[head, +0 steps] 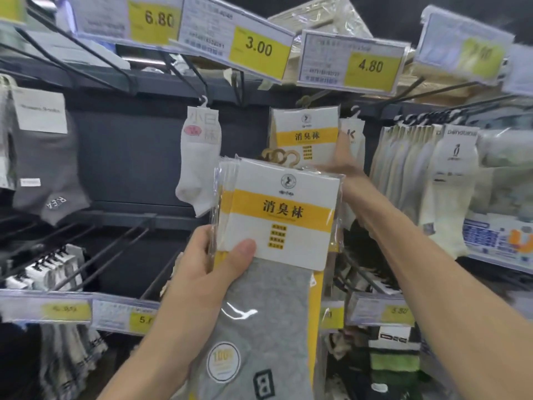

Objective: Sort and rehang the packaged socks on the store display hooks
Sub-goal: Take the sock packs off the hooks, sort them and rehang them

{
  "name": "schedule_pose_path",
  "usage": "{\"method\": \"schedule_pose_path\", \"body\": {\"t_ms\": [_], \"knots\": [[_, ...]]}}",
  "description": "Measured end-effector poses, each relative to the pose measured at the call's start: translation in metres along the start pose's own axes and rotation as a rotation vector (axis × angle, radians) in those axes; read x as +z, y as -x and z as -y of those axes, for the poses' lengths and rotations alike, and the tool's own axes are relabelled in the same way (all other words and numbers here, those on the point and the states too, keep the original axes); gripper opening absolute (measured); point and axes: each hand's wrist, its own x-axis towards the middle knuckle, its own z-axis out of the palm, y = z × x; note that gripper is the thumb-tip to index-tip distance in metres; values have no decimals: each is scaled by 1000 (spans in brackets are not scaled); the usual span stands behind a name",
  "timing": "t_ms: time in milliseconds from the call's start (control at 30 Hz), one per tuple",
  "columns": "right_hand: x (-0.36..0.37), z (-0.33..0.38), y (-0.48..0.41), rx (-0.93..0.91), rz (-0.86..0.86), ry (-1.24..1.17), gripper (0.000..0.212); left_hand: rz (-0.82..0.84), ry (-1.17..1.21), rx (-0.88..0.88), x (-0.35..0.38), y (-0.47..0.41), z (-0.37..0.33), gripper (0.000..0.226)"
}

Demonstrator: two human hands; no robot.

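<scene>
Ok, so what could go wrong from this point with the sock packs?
1. The left hand pinches the stack of packs only near the card's lower edge. With several packs in one grip, they could fan out or slip.
2. The right hand reaches the hung pack partly hidden behind the stack of packs, so the person may misjudge the move and knock the neighbouring K pack loose.

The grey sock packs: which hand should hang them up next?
Probably left: the left hand grips the grey sock packs just below the matching hanging pack, which the right hand holds.
</scene>
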Motion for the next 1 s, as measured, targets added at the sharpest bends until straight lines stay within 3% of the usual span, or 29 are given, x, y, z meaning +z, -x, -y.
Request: {"method": "schedule_pose_path", "body": {"t_ms": [167, 233, 300, 367, 500, 600, 667, 733, 800, 867, 933, 1000], "knots": [[-7, 12, 7, 27, 49, 143, 80, 5, -11, -4, 10, -3, 6, 31], [-10, 14, 29, -13, -10, 269, 67, -15, -3, 10, 13, -2, 7, 32], [-14, 15, 63, -115, -216, 348, 48, -45, -29, 29, 14, -3, 8, 34], [-14, 19, 105, -197, -290, 204, 34, -83, -77, 44, 15, -4, 9, 36], [2, 28, 155, -119, -51, 75, 50, -111, -122, 68, 23, -6, 9, 45], [5, 18, 154, -62, -19, -10, 44, -102, -173, 40, 24, -10, 12, 42], [-1, 13, 149, -46, -7, -59, 41, -159, -256, 21, 20, -25, 10, 23], [-6, 10, 145, -34, 6, -108, 39, -114, -308, 76, 5, -28, 20, 35], [-11, 9, 143, -34, 36, -162, 43, -82, -320, 88, 6, -29, 23, 27], [-15, 8, 141, -32, 61, -210, 51, -46, -263, 14, 18, -24, 22, 29], [-16, 7, 140, -35, 74, -237, 53, 20, -175, 49, 15, -15, 27, 39], [-17, 6, 140, -42, 93, -250, 52, 34, -120, 68, 18, -19, 24, 35]]}}
